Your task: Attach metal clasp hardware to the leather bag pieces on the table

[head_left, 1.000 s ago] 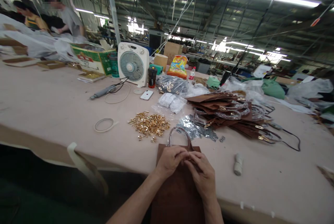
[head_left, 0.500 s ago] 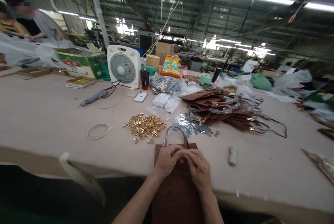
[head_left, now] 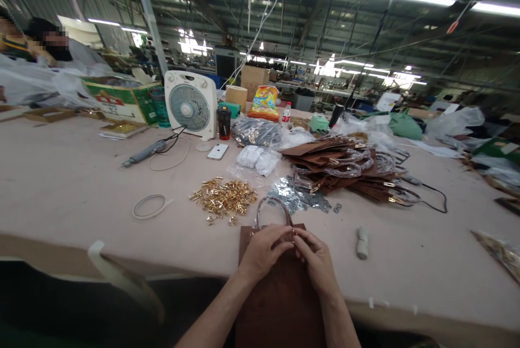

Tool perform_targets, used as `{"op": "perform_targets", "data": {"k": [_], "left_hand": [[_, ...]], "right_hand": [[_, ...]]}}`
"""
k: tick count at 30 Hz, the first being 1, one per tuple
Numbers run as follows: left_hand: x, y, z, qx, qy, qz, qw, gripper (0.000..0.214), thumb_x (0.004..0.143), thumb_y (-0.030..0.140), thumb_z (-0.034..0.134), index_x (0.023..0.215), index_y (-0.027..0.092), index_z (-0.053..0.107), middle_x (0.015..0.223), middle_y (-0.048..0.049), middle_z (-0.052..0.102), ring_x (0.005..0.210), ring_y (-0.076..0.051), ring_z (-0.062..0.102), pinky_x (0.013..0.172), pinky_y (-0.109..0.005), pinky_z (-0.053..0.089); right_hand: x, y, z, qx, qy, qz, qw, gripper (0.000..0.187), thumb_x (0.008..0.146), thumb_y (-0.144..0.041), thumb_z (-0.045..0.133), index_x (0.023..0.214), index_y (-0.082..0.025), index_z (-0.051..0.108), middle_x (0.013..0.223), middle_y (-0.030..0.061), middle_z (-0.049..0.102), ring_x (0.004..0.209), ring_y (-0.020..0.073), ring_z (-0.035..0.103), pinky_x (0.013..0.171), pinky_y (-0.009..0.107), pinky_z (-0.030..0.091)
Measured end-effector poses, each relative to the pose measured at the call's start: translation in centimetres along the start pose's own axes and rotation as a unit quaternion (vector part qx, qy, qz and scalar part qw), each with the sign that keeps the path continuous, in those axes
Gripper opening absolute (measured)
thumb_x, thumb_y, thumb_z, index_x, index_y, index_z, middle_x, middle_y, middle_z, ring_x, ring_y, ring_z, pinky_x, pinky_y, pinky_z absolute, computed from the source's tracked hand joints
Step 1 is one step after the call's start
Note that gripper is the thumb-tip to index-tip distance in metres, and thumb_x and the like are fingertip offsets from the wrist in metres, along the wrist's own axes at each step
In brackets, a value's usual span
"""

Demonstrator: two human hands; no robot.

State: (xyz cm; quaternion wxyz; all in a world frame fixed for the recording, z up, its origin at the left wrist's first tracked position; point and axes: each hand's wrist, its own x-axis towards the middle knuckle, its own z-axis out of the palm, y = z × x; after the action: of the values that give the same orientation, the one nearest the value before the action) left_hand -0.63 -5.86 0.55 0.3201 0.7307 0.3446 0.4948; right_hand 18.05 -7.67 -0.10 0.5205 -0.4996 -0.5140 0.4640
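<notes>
A brown handbag panel (head_left: 280,304) with a plastic-wrapped handle (head_left: 271,200) lies over the table's front edge, its lower part hanging toward me. On its upper part my left hand (head_left: 266,250) and my right hand (head_left: 316,258) meet, fingertips almost touching. Both pinch a small gold-coloured fitting (head_left: 293,232), mostly covered by the fingers. Just beyond the left hand is a heap of gold metal fittings (head_left: 223,196). Flat silver metal plates (head_left: 294,196) are scattered behind the handle.
Stacked brown bag pieces (head_left: 345,166) lie right of the plates. A grey wrapped roll (head_left: 362,243) stands to the right; a tape ring (head_left: 149,206) lies left. Farther back are a corded power screwdriver (head_left: 144,153), a phone (head_left: 218,151) and a fan (head_left: 190,104). People (head_left: 52,45) are at far left.
The right hand has shifted slightly right and down, and the fingertips have parted a little, showing a gold glint. At far left, a person has leaned lower.
</notes>
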Motion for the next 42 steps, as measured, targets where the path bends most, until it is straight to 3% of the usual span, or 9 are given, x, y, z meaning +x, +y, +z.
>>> {"op": "perform_targets", "data": {"k": [5, 19, 22, 26, 29, 32, 36, 38, 42], "left_hand": [[0.1, 0.4, -0.3, -0.039, -0.013, -0.036, 0.999, 0.03, 0.091, 0.027, 0.077, 0.121, 0.026, 0.077, 0.111, -0.0045, 0.08, 0.096, -0.02, 0.075, 0.093, -0.029, 0.058], [-0.2, 0.5, -0.2, -0.055, 0.013, -0.03, 0.998, 0.024, 0.088, 0.023, 0.081, 0.111, 0.028, 0.08, 0.105, -0.0014, 0.081, 0.095, -0.018, 0.076, 0.091, -0.027, 0.057], [-0.3, 0.5, 0.0, -0.045, 0.015, -0.039, 0.998, 0.03, 0.09, 0.027, 0.079, 0.12, 0.026, 0.075, 0.108, -0.0024, 0.079, 0.093, -0.018, 0.074, 0.09, -0.028, 0.058], [0.5, 0.6, 0.0, 0.034, 0.057, -0.035, 0.997, 0.032, 0.098, 0.024, 0.063, 0.13, 0.024, 0.067, 0.122, -0.007, 0.075, 0.108, -0.021, 0.07, 0.099, -0.035, 0.057], [2.5, 0.5, 0.1, 0.14, -0.001, 0.009, 0.99, 0.045, 0.092, 0.009, 0.057, 0.134, 0.022, 0.064, 0.135, -0.009, 0.069, 0.128, -0.025, 0.06, 0.116, -0.043, 0.047], [4.9, 0.0, 0.5, 0.25, -0.114, 0.049, 0.96, 0.055, 0.084, 0.005, 0.063, 0.137, 0.02, 0.063, 0.144, -0.0101, 0.063, 0.133, -0.03, 0.052, 0.117, -0.046, 0.044], [7.1, -1.4, 1.4, 0.365, -0.229, 0.06, 0.9, 0.017, 0.089, 0.021, 0.073, 0.105, 0.024, 0.077, 0.125, -0.0083, 0.073, 0.127, -0.035, 0.054, 0.104, -0.049, 0.048], [7.8, -1.8, 1.8, 0.376, -0.244, 0.073, 0.891, 0.005, 0.091, 0.023, 0.074, 0.094, 0.024, 0.077, 0.115, -0.0073, 0.075, 0.13, -0.034, 0.053, 0.106, -0.049, 0.045], [9.1, -1.1, 1.9, 0.389, -0.258, 0.118, 0.877, 0.005, 0.093, 0.022, 0.071, 0.094, 0.02, 0.075, 0.112, -0.0099, 0.075, 0.129, -0.033, 0.054, 0.113, -0.051, 0.038]], "right_hand": [[-0.2, 0.0, -0.3, -0.007, -0.015, -0.006, 1.0, 0.048, 0.087, -0.058, 0.077, 0.113, -0.017, 0.08, 0.069, 0.0013, 0.06, 0.063, 0.0146, 0.05, 0.055, 0.025, 0.039], [-0.1, 0.7, -0.6, -0.012, -0.038, -0.028, 0.999, 0.038, 0.09, -0.05, 0.076, 0.109, -0.018, 0.08, 0.078, 0.0015, 0.062, 0.066, 0.0133, 0.049, 0.06, 0.026, 0.04], [0.0, 1.2, -0.5, 0.002, 0.04, -0.042, 0.998, 0.04, 0.087, -0.05, 0.078, 0.11, -0.016, 0.079, 0.078, 0.0024, 0.064, 0.068, 0.0149, 0.052, 0.061, 0.027, 0.043], [0.4, 1.8, -0.4, 0.109, 0.253, -0.073, 0.959, 0.043, 0.083, -0.05, 0.081, 0.11, -0.016, 0.076, 0.079, 0.0015, 0.064, 0.064, 0.0118, 0.051, 0.055, 0.023, 0.041], [0.8, 1.9, -0.5, 0.172, 0.312, -0.083, 0.931, 0.041, 0.081, -0.048, 0.083, 0.107, -0.017, 0.074, 0.079, 0.0001, 0.061, 0.063, 0.0098, 0.049, 0.053, 0.02, 0.038], [0.9, 2.0, -0.8, 0.173, 0.306, -0.072, 0.933, 0.041, 0.08, -0.047, 0.084, 0.107, -0.017, 0.074, 0.082, 0.0015, 0.063, 0.064, 0.0107, 0.052, 0.054, 0.021, 0.042], [0.9, 2.3, -1.1, 0.177, 0.291, -0.066, 0.938, 0.042, 0.079, -0.047, 0.085, 0.107, -0.018, 0.074, 0.089, 0.0034, 0.066, 0.066, 0.0107, 0.055, 0.054, 0.021, 0.044], [0.8, 2.4, -1.1, 0.179, 0.285, -0.066, 0.939, 0.04, 0.079, -0.046, 0.086, 0.106, -0.018, 0.074, 0.087, 0.002, 0.066, 0.065, 0.0104, 0.054, 0.054, 0.021, 0.042], [0.4, 2.1, -0.9, 0.128, 0.272, -0.063, 0.952, 0.04, 0.081, -0.048, 0.083, 0.104, -0.017, 0.073, 0.075, -0.0011, 0.061, 0.061, 0.0109, 0.05, 0.053, 0.022, 0.038]]}}
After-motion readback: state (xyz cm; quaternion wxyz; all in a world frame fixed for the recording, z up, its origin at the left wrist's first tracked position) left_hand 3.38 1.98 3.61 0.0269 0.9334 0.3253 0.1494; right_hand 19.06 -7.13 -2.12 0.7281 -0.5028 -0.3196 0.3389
